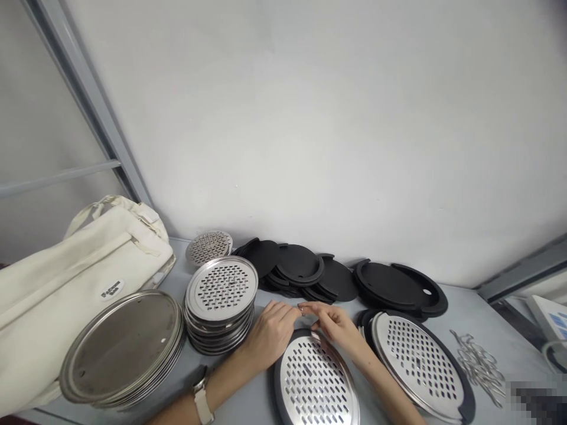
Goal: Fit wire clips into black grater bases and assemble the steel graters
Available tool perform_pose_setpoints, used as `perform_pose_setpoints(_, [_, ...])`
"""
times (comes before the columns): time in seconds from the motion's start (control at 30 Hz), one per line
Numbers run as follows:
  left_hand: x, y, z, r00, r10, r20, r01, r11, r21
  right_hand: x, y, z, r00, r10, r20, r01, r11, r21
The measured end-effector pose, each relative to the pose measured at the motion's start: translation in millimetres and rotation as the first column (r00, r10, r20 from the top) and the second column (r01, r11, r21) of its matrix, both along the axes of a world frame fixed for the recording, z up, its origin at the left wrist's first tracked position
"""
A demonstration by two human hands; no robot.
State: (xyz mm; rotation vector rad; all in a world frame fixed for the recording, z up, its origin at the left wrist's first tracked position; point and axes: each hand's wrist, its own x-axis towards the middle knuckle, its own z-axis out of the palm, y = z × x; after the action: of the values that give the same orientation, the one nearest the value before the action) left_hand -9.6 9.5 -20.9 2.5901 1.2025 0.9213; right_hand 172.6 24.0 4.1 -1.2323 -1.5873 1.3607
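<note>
My left hand [275,329] and my right hand [335,323] meet above the far edge of a round perforated metal plate [312,381] with a black rim. The fingers of both hands are bent and pinched close together. A small shiny bit shows at the fingertips; whether it is a finger ring or a small metal part, I cannot tell. Beside my left hand rises a stack of perforated metal discs [221,289]. Near my right forearm lies another stack of perforated plates [420,357], the top one in a black rim.
Black round trays [299,264] overlap along the wall, with larger black trays [390,286] to their right. Metal hooks [478,363] lie heaped at right. Solid metal discs [126,342] are stacked at left, beside a cream bag [88,265]. A smaller perforated disc [209,247] sits behind.
</note>
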Motion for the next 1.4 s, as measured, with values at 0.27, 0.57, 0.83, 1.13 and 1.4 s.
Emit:
perform_pose_setpoints(0.27, [0, 0, -0.6, 1.0, 0.001, 0.009, -0.001, 1.0, -0.005, -3, -6, -3.6, 0.979, 0.013, 0.204, -0.066, 0.965, 0.254])
perform_pose_setpoints(0.57, [0, 1, -0.8, 1.0, -0.004, 0.016, 0.004, 1.0, 0.004, 2, -1, -10.9, 0.995, -0.052, -0.083, 0.049, 0.998, -0.037])
perform_pose_setpoints(0.83, [1, 0, 0.5, 0.999, -0.016, 0.03, 0.016, 1.0, 0.006, 1, -7, -0.8, 0.913, -0.111, -0.392, -0.004, 0.96, -0.281])
perform_pose_setpoints(1.13, [-1, 0, 2.4, 0.996, -0.03, 0.08, 0.019, 0.989, 0.144, -1, -7, 8.2, 0.656, -0.177, -0.733, -0.249, 0.866, -0.433])
perform_pose_setpoints(1.4, [1, -4, 6.2, 0.998, -0.034, 0.055, 0.023, 0.982, 0.186, -4, -8, 6.7, 0.659, -0.121, -0.742, -0.332, 0.839, -0.432])
